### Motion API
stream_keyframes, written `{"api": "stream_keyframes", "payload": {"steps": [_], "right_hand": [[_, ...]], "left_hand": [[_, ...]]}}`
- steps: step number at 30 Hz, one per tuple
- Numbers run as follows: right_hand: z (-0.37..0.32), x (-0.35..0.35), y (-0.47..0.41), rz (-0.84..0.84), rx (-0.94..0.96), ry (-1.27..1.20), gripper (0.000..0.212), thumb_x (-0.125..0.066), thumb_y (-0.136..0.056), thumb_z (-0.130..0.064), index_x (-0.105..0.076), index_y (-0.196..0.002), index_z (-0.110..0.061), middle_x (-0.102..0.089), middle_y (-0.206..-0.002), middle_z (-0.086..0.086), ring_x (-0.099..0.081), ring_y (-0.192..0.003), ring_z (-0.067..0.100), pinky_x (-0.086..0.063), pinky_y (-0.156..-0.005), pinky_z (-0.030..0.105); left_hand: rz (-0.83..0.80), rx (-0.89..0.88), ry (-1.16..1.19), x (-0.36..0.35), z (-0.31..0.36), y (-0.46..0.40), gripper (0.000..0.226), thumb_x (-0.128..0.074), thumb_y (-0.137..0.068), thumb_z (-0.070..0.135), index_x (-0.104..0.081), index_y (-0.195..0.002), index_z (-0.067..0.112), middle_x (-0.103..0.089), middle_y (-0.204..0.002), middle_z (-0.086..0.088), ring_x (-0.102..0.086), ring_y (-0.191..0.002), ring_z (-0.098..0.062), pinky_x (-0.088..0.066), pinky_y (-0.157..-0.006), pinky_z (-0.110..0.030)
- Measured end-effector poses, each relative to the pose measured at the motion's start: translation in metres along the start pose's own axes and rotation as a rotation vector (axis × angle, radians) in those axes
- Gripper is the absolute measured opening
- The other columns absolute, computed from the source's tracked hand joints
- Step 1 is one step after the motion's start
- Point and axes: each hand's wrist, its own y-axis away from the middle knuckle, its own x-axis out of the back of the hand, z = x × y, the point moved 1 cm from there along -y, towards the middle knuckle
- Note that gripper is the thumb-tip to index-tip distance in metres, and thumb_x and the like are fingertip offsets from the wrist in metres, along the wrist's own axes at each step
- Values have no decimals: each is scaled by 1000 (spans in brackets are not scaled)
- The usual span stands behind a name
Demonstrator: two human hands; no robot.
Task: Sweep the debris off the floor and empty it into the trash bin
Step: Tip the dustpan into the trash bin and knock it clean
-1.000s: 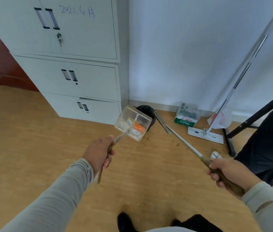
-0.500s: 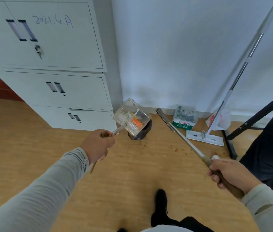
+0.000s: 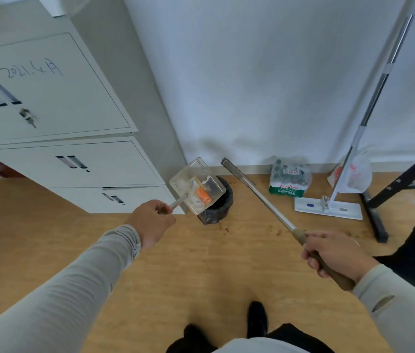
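Nearest, at six o'clock, the person's dark shoes stand on the wooden floor. Further out, at four o'clock, the right hand is curled round the brown grip of the broom, whose metal shaft slants up toward twelve o'clock, with its narrow head raised just in front of the baseboard. At nine o'clock from there, the left hand is closed round the handle of the clear dustpan. This dustpan is lifted and tilted, and it holds the swept debris: an orange piece, pale scraps and something dark. Just beyond it, partly hidden by its lower corner, the trash bin sits on the floor, lined with a dark bag, beside the corner of the white metal cabinet. Small brown crumbs lie scattered on the boards between the bin and the right hand, toward two o'clock. Farther off at one o'clock, a shrink-wrapped pack of bottles rests against the wall. Next to it, at two o'clock, a flat mop lies with its white plate on the floor and its pole leaning up the wall, and a thin plastic bag sits behind the pole. A black stand leg runs along the floor at three o'clock.
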Motion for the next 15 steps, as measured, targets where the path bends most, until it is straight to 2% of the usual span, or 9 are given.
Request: {"api": "stream_keyframes", "payload": {"steps": [4,10,15], "right_hand": [[-1,7,-14,-11,14,9,23,-53,-89,1,-64,-103,14,-57,-71,22,-48,-51,23,-39,-43,27],[-2,7,-25,-32,8,23,24,-53,-88,-1,-66,-106,9,-59,-71,20,-50,-53,23,-41,-45,28],[-6,5,-30,-30,25,41,23,-52,-89,1,-65,-103,13,-57,-69,20,-48,-52,23,-40,-44,27]], "left_hand": [[7,9,-31,-4,13,-13,14,-60,-83,14,-66,-95,14,-65,-79,-13,-41,-43,-16,-36,-42,-23],[8,-19,-134,0,26,-26,14,-59,-85,11,-66,-96,15,-62,-76,-10,-44,-45,-17,-36,-40,-22],[5,-68,-261,5,30,-31,16,-59,-85,13,-64,-97,22,-65,-83,-6,-53,-55,-21,-43,-49,-25]]}}
